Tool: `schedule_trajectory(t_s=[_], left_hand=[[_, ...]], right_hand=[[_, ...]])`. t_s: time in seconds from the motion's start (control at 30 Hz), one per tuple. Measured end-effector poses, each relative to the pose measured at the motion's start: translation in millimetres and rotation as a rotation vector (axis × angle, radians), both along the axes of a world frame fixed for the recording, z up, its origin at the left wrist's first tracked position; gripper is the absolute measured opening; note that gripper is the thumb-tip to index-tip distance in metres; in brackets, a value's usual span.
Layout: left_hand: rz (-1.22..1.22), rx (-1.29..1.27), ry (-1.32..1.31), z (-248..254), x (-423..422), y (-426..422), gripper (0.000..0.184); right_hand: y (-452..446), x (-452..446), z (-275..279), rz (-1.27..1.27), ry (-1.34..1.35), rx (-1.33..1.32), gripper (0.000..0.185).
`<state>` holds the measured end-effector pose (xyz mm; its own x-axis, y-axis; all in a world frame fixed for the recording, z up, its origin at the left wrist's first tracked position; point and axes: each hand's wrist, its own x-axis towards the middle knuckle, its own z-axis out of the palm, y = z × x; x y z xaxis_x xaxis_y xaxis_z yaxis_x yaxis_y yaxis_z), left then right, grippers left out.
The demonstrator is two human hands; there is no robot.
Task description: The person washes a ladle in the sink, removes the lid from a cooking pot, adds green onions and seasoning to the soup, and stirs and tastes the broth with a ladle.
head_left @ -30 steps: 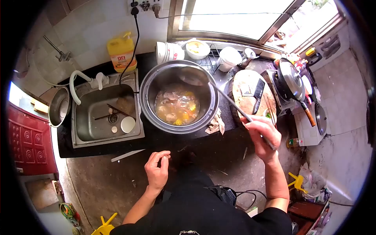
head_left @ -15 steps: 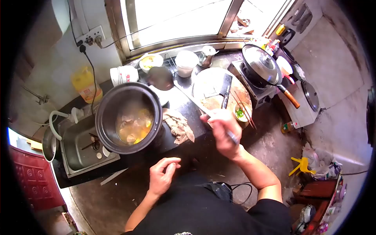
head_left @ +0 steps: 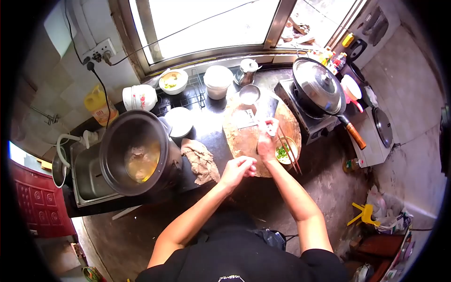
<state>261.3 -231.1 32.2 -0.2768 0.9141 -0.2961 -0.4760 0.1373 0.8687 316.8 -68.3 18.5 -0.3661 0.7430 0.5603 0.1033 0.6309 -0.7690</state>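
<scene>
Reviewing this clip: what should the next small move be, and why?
Probably set the ladle down on the round board and let go: the right hand appears to grip its handle over the board, and a bowl of chopped greens with chopsticks across it sits close by, so freeing that hand seems useful.

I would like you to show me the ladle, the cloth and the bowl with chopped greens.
Ladle (head_left: pixel 249 94): head view, on its round scoop.
Cloth (head_left: pixel 200 161): head view, middle of its folds.
Bowl with chopped greens (head_left: pixel 294 147): head view, on its inner wall.

ladle (head_left: pixel 249 94): smooth metal | chopping board (head_left: pixel 235 141): matt wood | towel (head_left: pixel 200 162): rough cloth | countertop (head_left: pixel 206 120): glossy
</scene>
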Motion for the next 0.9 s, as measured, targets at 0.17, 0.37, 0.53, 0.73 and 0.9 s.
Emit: schedule_trajectory(t_s=[0.17, 0.37, 0.53, 0.73, 0.9], left_hand=[[0.28, -0.075, -0.055, -14.5, -4.5, 38.5, 0.034], [0.399, -0.103, -0.151, -33.5, -7.2, 49.1, 0.033], [0.346, -0.172, -0.027, -64.6, 3.3, 47.8, 0.028], [0.263, -0.273, 0.294, -76.9, 20.5, 39.6, 0.031], [0.211, -0.159, 0.463, -67.4, 55.0, 56.1, 0.037]], right_hand=[[-1.9, -7.8, -19.0, 0.086, -0.171, -0.326, 0.046], [-20.3, 23.6, -1.5, 0.286, -0.384, -0.15, 0.044], [4.4, 83.1, 28.8, 0.263, -0.492, 0.096, 0.031], [86.7, 170.7, 52.6, 0.297, -0.778, 0.595, 0.04], [106.2, 169.9, 44.1, 0.575, -0.898, 0.747, 0.047]])
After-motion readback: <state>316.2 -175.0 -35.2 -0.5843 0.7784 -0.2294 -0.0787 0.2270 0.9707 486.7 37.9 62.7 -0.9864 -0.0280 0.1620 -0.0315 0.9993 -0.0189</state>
